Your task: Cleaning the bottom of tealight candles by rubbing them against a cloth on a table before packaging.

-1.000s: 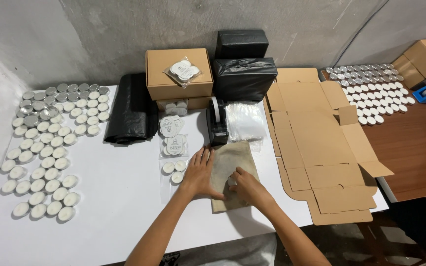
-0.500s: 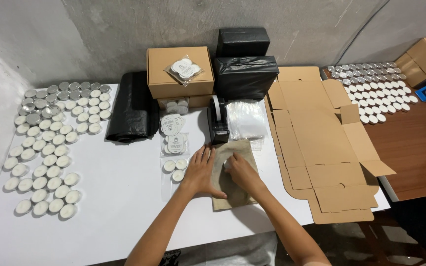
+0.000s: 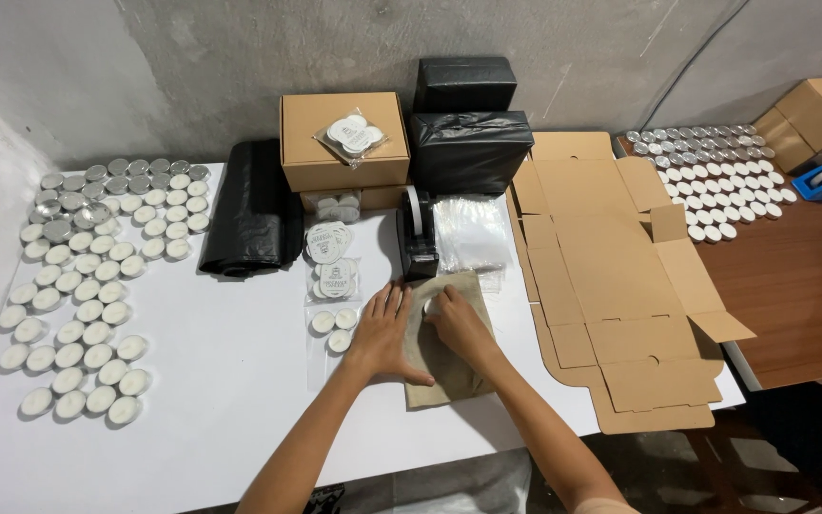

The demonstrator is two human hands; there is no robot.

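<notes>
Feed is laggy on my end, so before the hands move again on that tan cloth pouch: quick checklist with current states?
1. Left hand flat on the tan cloth pouch: ok.
2. Right hand on the pouch: ok.
3. What is under the right hand's fingers: cannot tell.
4. Black tape dispenser apart from both hands: ok.
5. Three loose white tealight candles beside the left hand, untouched: ok.
6. Flat brown cardboard box blank apart from the pouch: ok.

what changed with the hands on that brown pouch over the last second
The right hand slid up the tan pouch from its lower right part toward the top, closing in beside the left hand. The left hand stayed flat on the pouch's left edge. The pouch, the black tape dispenser, the tealights and the flat cardboard kept their places.
</notes>
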